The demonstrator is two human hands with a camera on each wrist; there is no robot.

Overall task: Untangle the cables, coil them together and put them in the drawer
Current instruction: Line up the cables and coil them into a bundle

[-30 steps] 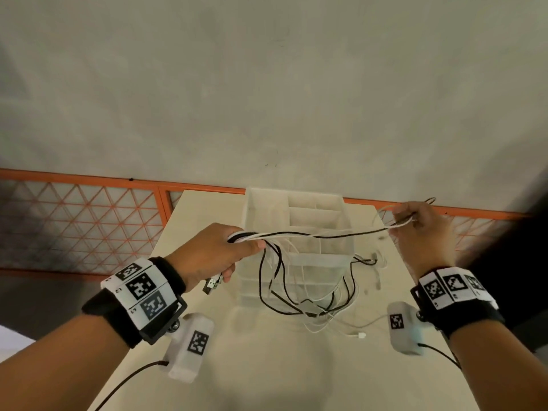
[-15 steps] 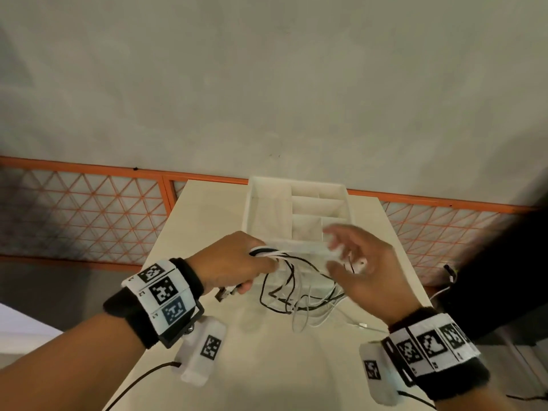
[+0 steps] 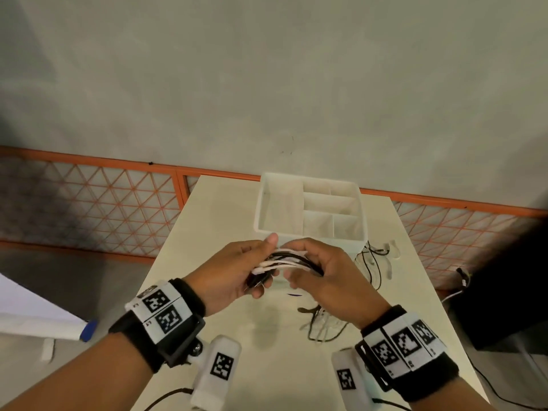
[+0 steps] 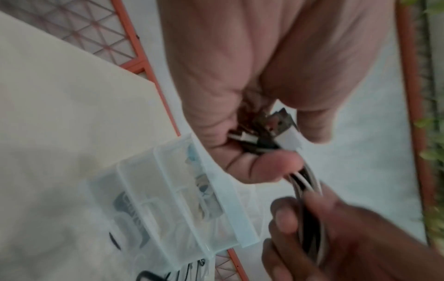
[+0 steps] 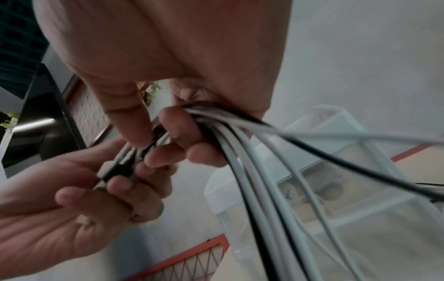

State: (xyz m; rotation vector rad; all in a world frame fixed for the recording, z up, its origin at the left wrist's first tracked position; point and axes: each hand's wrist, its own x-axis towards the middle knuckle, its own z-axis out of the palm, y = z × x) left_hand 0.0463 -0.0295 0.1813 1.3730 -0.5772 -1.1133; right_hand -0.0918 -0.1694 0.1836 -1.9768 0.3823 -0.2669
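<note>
Both hands hold one bundle of black and white cables (image 3: 286, 261) above the table, just in front of the white plastic drawer unit (image 3: 308, 235). My left hand (image 3: 237, 269) grips the plug ends (image 4: 283, 133) of the bundle. My right hand (image 3: 323, 271) curls round the strands (image 5: 240, 136) right beside it, fingers nearly touching the left hand's. Loose loops hang from the right hand and trail onto the table (image 3: 323, 324). The organiser's top tray (image 3: 281, 215) has several open compartments.
The cream table (image 3: 213, 221) is narrow, with an orange mesh railing (image 3: 89, 203) behind it. More cable lies right of the drawer unit (image 3: 376, 256). A dark object (image 3: 504, 292) stands off the table's right edge.
My right hand came in from the far right, where it held the cables stretched out, and now grips the bundle right next to my left hand. The hanging loops have gathered shorter.
</note>
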